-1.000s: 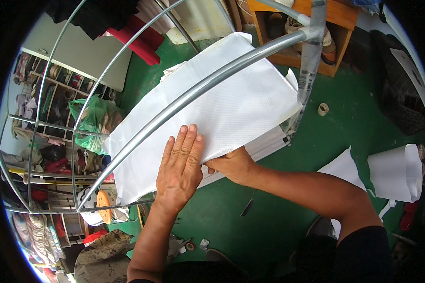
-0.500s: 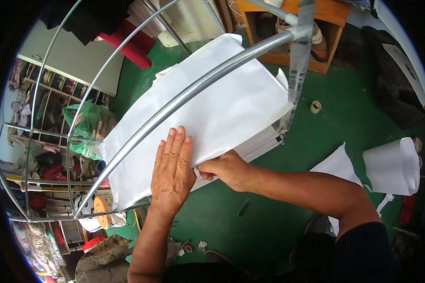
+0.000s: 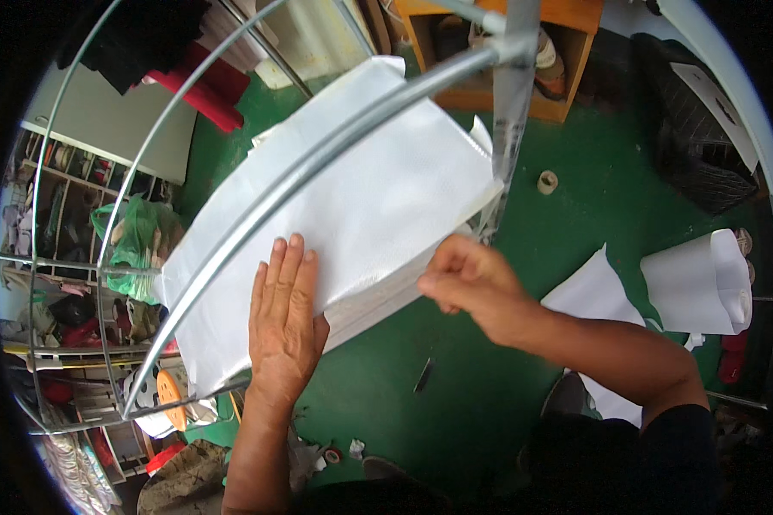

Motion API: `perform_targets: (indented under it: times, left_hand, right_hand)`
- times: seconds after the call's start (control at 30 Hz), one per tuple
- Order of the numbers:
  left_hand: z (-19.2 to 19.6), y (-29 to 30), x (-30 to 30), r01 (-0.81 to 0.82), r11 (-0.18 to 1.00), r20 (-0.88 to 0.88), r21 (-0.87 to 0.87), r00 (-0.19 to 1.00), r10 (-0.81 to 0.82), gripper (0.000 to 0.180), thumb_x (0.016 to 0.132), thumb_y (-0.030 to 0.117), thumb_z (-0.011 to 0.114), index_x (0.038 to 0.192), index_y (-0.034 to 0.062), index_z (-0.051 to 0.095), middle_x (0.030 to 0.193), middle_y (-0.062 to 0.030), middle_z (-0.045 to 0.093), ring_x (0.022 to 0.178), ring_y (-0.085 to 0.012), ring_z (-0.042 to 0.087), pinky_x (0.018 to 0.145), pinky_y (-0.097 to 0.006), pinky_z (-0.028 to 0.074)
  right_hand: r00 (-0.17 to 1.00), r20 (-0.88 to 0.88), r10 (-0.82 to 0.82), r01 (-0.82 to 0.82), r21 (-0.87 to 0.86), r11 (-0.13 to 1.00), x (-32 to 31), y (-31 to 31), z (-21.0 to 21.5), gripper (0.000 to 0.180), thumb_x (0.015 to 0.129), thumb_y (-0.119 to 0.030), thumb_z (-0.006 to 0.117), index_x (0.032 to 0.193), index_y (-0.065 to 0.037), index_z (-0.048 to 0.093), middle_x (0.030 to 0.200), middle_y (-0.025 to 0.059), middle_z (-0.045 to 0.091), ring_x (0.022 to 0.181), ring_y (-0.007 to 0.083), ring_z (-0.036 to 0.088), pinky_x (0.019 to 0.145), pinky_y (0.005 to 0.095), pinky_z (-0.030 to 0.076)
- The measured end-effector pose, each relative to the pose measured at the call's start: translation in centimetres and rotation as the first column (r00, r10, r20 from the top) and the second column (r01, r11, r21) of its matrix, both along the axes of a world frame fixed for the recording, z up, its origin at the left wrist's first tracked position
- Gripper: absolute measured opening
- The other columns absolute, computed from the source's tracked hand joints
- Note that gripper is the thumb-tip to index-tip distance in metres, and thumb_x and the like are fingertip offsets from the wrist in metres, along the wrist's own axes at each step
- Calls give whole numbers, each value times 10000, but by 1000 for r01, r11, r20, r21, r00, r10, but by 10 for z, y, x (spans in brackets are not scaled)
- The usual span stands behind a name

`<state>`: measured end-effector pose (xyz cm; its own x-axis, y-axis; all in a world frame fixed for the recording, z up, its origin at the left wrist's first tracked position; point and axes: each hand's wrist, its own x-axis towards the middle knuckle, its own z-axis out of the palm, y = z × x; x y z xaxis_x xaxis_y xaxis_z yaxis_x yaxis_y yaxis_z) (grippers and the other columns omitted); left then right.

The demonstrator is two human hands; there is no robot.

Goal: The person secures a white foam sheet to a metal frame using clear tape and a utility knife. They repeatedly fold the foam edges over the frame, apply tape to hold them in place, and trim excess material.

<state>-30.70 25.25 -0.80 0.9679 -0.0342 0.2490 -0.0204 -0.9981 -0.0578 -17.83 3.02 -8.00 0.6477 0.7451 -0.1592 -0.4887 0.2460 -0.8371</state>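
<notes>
A large white sheet (image 3: 352, 197) with a faintly textured surface lies across a curved metal tube frame (image 3: 270, 202). My left hand (image 3: 282, 313) rests flat on the sheet near its front edge, fingers stretched out. Just beyond the right part of that edge is my right hand (image 3: 472, 283), its fingers curled in and the thumb pressed against them. Whatever the right hand may hold is hidden or too small to make out. Below the sheet's front edge runs a greyish band (image 3: 374, 296), with a paler strip under it.
Clear wrapping covers an upright post (image 3: 514, 94) at the far right of the frame. On the green floor are a tape roll (image 3: 547, 181), a rolled white sheet (image 3: 697, 281), a cut white piece (image 3: 597, 292) and a dark slim object (image 3: 423, 375). A wooden cabinet (image 3: 567, 60) holds shoes.
My right hand has moved right, away from my left hand and off the sheet's edge. The left hand stays flat on the sheet. The whole view has shifted slightly.
</notes>
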Motion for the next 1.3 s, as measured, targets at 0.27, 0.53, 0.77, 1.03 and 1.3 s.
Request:
perform_targets:
  times: [0.27, 0.53, 0.77, 1.03, 1.3]
  left_hand:
    - [32, -18, 17, 32, 981, -59, -190, 997, -44, 727, 798, 116, 783, 1445, 37, 463, 1533, -187, 437, 1433, -379, 402, 1170, -508, 329]
    - [35, 70, 165, 22, 965, 167, -262, 986, 23, 404, 933, 144, 696, 1310, 33, 602, 1260, -176, 659, 1147, -275, 660, 970, -376, 531]
    - [27, 95, 276, -238, 758, -20, -607, 958, 285, 408, 873, 243, 727, 1196, -2, 676, 1036, -132, 725, 958, -227, 678, 846, -338, 518]
    - [13, 124, 318, -390, 527, -326, -755, 921, 213, 118, 905, 157, 700, 881, 42, 692, 836, -25, 675, 807, -138, 619, 750, -286, 478]
    - [28, 112, 301, -319, 319, -334, -892, 943, 9, 162, 915, 110, 700, 1064, 56, 664, 934, -30, 680, 894, -128, 632, 776, -258, 504]
  right_hand:
    - [990, 38, -133, 136, -82, 987, 13, -18, 33, 334, 910, -290, 767, 847, -83, 513, 744, -4, 539, 638, 56, 480, 554, 217, 399]
    - [994, -4, -107, 106, -108, 988, 20, -17, 36, 228, 933, -263, 687, 940, -68, 568, 744, 7, 558, 647, 97, 502, 606, 257, 390]
    - [996, -3, -93, 92, -105, 990, 28, -24, 36, 246, 951, -251, 701, 965, -21, 615, 789, -25, 574, 678, 43, 500, 594, 227, 410]
    - [992, -1, -129, 128, -110, 986, 33, -28, 26, 215, 980, -222, 665, 969, -10, 635, 774, -15, 594, 645, 42, 510, 566, 226, 422]
    - [992, -12, -124, 122, -93, 988, 39, -34, 21, 210, 982, -205, 668, 974, 3, 639, 770, -2, 609, 616, 49, 521, 542, 212, 420]
